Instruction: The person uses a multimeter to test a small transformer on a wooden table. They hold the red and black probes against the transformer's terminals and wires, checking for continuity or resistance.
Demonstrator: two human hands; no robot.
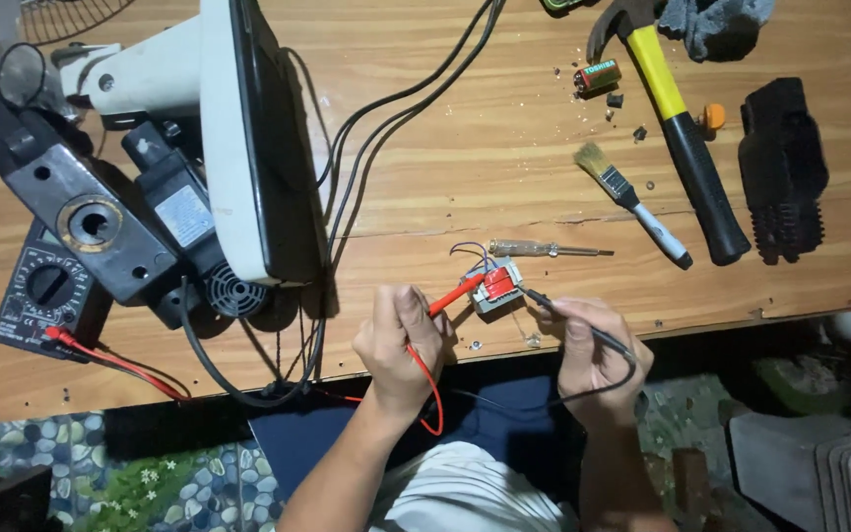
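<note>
Both hands work at the table's (504,177) near edge. Left hand (398,347) pinches the red probe (456,295), whose long axis slants up and right to the transformer (495,286); right hand (593,350) is clamped on the black probe (568,317), slanting up and left. That small part lies between both tips, ahead of the hands. A screwdriver (544,249) lies just beyond; a multimeter (43,291) sits far left. No containers show.

Transformer (495,288) on the surface (465,158) between both hands, screwdriver (544,249) just behind it, multimeter (46,293) far left, hammer (682,128) and brush (632,202) right.
</note>
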